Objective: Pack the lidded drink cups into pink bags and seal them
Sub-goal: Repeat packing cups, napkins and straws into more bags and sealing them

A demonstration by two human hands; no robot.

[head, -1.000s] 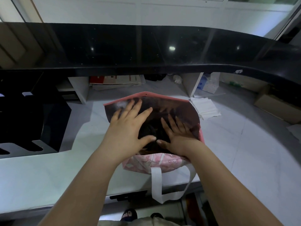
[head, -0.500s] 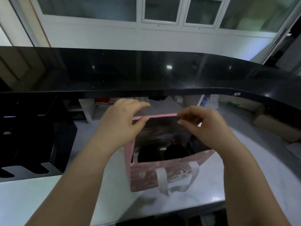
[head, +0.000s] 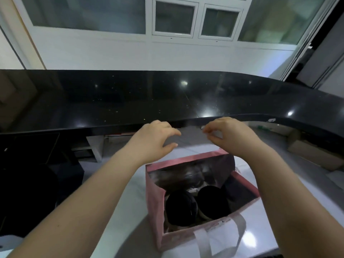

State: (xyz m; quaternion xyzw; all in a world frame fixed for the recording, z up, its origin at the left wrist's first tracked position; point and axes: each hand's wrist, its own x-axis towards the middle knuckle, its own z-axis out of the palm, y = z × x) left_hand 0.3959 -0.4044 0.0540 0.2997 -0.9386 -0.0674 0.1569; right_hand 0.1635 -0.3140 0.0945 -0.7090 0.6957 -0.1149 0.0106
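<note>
Though they pinched the pink bag (head: pixel 154 198) before, left hand (head: pixel 154 139), right hand (head: pixel 231 136) hover above it released, lidded cups (head: pixel 181 208) inside.

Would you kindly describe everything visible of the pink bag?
The pink fabric-like bag stands upright on the white counter, mouth open, dark shiny lining showing. Two black-lidded cups sit side by side inside. A white strap handle hangs down its near face. Left hand and right hand hover above its far rim.

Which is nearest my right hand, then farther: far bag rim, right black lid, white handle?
From the right hand:
1. Pink bag's far rim, just below.
2. Right black lid, inside the bag.
3. White handle, bag's near side.
</note>
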